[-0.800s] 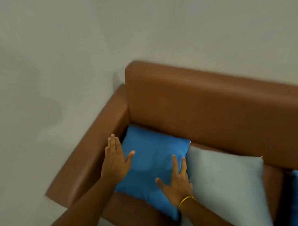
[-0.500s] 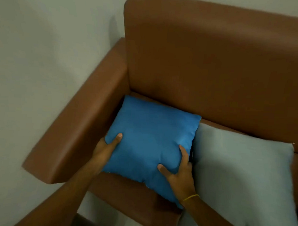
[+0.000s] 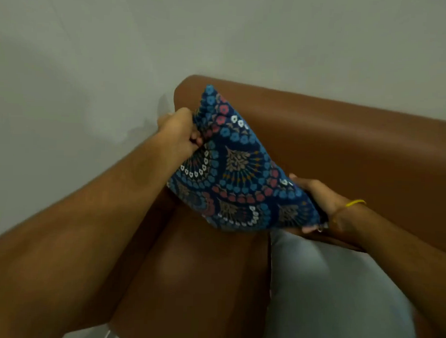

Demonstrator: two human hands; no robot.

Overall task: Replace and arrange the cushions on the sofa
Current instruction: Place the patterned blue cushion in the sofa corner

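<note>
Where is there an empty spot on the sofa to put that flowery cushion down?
The bare brown seat is free, bordered by the left forearm, the backrest and the pale grey cushion. The right side is crowded: the grey cushion fills it. Both the left hand and right hand hold the patterned cushion above that gap.

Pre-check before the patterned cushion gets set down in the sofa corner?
1. Left hand grips the patterned cushion at its upper edge: ok.
2. Right hand grips its lower right edge: ok.
3. Cushion lifted off the seat: ok.
4. Corner seat by the armrest bare: ok.
5. Grey cushion outside the corner spot: ok.
6. Cushion square to the backrest: not ok, it is tilted.
</note>
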